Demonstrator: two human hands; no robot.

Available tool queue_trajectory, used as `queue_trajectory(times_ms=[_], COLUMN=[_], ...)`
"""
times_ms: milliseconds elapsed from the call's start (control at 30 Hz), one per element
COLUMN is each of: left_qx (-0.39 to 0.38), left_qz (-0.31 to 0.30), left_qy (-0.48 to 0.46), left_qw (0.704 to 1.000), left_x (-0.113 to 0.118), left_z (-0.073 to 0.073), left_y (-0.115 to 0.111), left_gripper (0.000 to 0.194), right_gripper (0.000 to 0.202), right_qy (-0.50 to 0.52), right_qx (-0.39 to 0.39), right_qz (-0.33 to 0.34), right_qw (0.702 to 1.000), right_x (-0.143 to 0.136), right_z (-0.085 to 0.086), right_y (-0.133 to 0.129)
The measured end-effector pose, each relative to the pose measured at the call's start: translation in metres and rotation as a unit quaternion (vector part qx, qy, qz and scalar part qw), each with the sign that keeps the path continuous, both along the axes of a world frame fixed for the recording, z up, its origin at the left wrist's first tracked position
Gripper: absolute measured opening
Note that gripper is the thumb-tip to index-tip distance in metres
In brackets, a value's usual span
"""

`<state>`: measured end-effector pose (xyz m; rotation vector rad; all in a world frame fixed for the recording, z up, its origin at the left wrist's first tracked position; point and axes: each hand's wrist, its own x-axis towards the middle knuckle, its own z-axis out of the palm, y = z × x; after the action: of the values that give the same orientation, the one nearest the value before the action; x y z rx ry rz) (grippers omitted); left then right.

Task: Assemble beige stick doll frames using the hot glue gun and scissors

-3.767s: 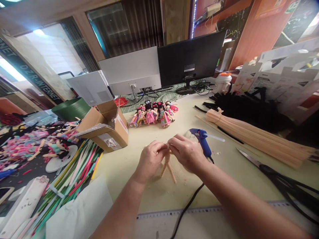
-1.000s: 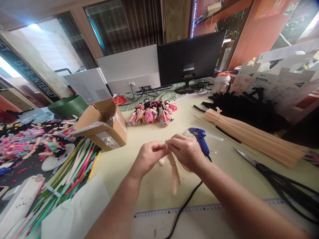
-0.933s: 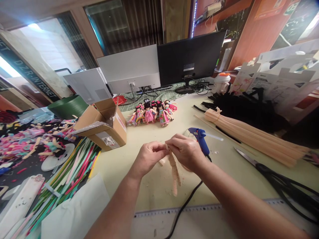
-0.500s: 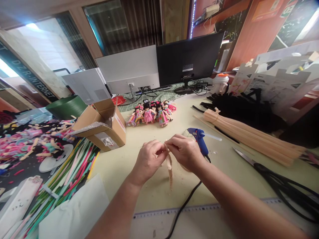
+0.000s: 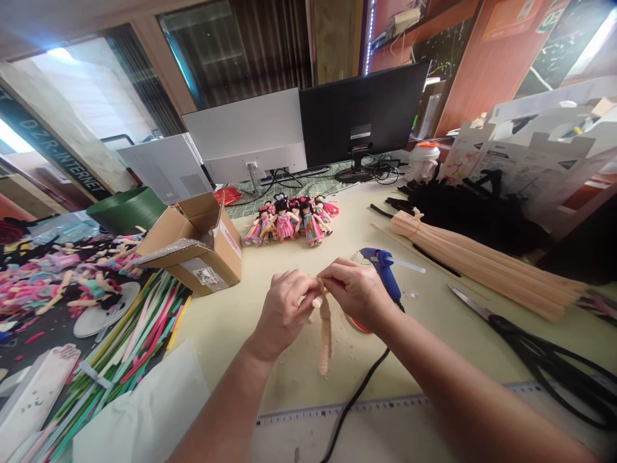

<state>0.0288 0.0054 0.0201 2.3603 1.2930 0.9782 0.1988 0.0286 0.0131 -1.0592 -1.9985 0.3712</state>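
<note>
Between my two hands, over the middle of the table, is a twisted peach pipe cleaner (image 5: 325,334), its fuzzy ends hanging toward me. My left hand (image 5: 284,312) pinches it near the top with thumb and bent fingers. Fingertips of my right hand (image 5: 354,289) close on the same spot, almost touching the left ones. The exact grip point is hidden by the fingers. A blue glue gun (image 5: 388,276) lies just beyond my right hand. Under that hand shows the red-orange rim of a round object (image 5: 359,325), mostly covered.
Small dolls (image 5: 289,222) stand at the back beside an open cardboard box (image 5: 202,257). Coloured pipe cleaners (image 5: 130,341) lie left. On the right are a peach pipe cleaner bundle (image 5: 486,267) and large scissors (image 5: 511,328). A black cord (image 5: 354,402) crosses a ruler (image 5: 385,405) in front.
The hanging part of the pipe cleaner has turned and looks wider, with one short end now pointing left. Both hands keep their pinch. More of the red-orange rim shows.
</note>
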Motion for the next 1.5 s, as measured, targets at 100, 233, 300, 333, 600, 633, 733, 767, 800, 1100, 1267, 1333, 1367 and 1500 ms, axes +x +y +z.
queue_trajectory(times_ms=[100,233,300,333,600,633,733,767,800,1100,1267,1333,1367,1500], left_qx=[0.004,-0.074,-0.173,-0.23,-0.354,-0.353,-0.349,-0.345,-0.339,-0.295,-0.292,-0.295,-0.296,-0.306], left_qz=[0.001,0.064,0.062,0.039,-0.072,-0.075,-0.079,-0.079,-0.075,-0.042,-0.047,-0.05,-0.051,-0.045], left_qy=[-0.01,-0.152,-0.192,-0.188,-0.259,-0.282,-0.347,-0.363,-0.373,-0.368,-0.368,-0.365,-0.363,-0.342], left_qw=[1.0,0.983,0.964,0.954,0.896,0.889,0.867,0.862,0.86,0.881,0.882,0.882,0.882,0.887], left_x=[0.001,0.0,-0.003,-0.004,0.002,0.003,0.004,0.004,0.004,0.004,0.004,0.004,0.003,0.002], left_z=[-0.002,-0.003,-0.006,-0.008,-0.023,-0.023,-0.025,-0.025,-0.026,-0.024,-0.024,-0.024,-0.024,-0.022], left_y=[0.0,0.002,0.005,0.006,0.015,0.016,0.017,0.017,0.018,0.019,0.019,0.019,0.019,0.018], left_gripper=[0.017,0.021,0.03,0.034,0.042,0.041,0.037,0.036,0.034,0.032,0.03,0.031,0.031,0.032], right_gripper=[0.017,0.014,0.014,0.014,0.011,0.011,0.015,0.016,0.018,0.022,0.024,0.021,0.019,0.011], right_qy=[0.006,0.052,0.086,0.102,0.245,0.262,0.291,0.295,0.296,0.221,0.162,0.161,0.168,0.18], right_qx=[-0.005,-0.017,-0.036,-0.052,-0.188,-0.202,-0.229,-0.23,-0.229,-0.199,-0.173,-0.171,-0.172,-0.17], right_qz=[0.001,-0.036,-0.06,-0.065,-0.004,0.007,0.023,0.023,0.022,0.029,0.003,0.014,0.022,0.042], right_qw=[1.0,0.998,0.994,0.991,0.951,0.944,0.929,0.927,0.927,0.954,0.972,0.972,0.971,0.968], right_x=[0.001,0.004,0.005,0.005,-0.006,-0.006,-0.007,-0.006,-0.006,-0.003,-0.002,-0.001,-0.001,0.001], right_z=[0.001,0.001,0.0,-0.001,-0.003,-0.002,0.001,0.002,0.003,0.001,0.0,0.0,0.001,0.004], right_y=[0.001,0.004,0.006,0.007,0.004,0.004,0.003,0.003,0.003,0.003,0.004,0.004,0.004,0.004])
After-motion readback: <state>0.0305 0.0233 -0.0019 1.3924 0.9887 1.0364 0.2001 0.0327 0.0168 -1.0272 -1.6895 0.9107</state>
